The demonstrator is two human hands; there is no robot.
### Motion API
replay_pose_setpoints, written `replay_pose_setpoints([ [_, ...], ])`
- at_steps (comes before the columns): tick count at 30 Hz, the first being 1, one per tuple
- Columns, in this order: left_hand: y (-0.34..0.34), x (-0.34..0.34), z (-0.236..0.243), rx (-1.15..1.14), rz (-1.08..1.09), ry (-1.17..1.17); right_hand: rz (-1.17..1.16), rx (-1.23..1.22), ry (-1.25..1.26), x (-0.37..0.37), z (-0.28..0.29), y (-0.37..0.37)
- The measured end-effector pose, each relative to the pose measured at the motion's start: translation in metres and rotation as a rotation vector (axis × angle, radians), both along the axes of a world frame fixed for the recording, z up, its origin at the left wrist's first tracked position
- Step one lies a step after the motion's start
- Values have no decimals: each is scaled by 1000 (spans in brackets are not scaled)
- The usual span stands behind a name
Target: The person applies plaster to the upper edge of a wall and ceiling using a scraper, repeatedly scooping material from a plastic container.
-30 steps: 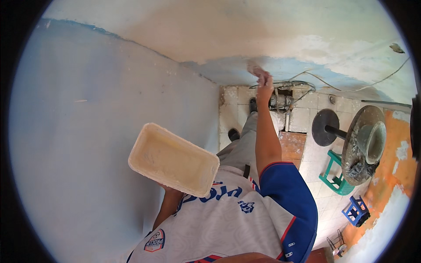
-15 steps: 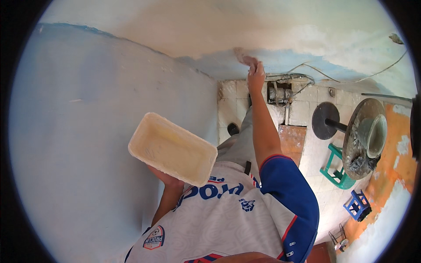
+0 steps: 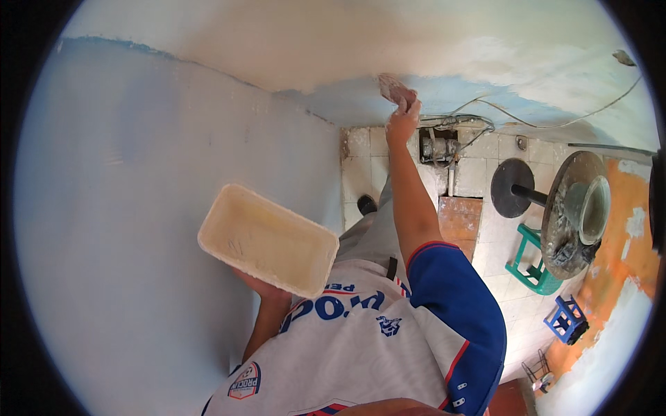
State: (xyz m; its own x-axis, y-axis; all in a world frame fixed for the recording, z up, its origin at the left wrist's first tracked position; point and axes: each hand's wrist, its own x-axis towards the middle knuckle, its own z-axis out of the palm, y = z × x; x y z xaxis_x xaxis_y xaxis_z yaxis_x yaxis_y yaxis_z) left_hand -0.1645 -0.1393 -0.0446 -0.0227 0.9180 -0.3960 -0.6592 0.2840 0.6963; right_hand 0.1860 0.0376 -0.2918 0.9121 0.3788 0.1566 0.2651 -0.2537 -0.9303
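Observation:
My left hand (image 3: 267,286) supports a pale rectangular tub (image 3: 305,234) from below, its fingers partly hidden beneath it. The tub tilts, so its cream-coated inside shows, with a few scratch-like marks on the bottom. My right arm stretches forward to the far wall (image 3: 340,100). In the right hand (image 3: 403,123), closed and smeared with white, is a flat pinkish-brown piece (image 3: 395,90) that looks like a pad or rag; its exact kind is unclear. It lies at the wall, where cream coating meets bare light blue.
A blue-grey wall (image 3: 139,229) stands close on my left. Right of my feet, a motor-like machine (image 3: 438,148) with cables sits in a floor recess. Farther right are a round table (image 3: 558,243) carrying a bucket (image 3: 595,211), a green stool (image 3: 528,267) and a blue stool (image 3: 567,319).
The right hand has shifted slightly down and left, and more of the pinkish-brown piece shows. The tub has moved slightly left and down in the picture.

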Motion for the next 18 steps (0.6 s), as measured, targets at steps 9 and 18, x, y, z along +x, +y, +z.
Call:
replay_pose_setpoints([
  [9, -10, -8, -4, -46, 23, 29, 92, 12, 83, 9, -27, -9],
  [18, -7, 0, -10, -68, 2, 33, 354, 86, 24, 13, -5, -21],
])
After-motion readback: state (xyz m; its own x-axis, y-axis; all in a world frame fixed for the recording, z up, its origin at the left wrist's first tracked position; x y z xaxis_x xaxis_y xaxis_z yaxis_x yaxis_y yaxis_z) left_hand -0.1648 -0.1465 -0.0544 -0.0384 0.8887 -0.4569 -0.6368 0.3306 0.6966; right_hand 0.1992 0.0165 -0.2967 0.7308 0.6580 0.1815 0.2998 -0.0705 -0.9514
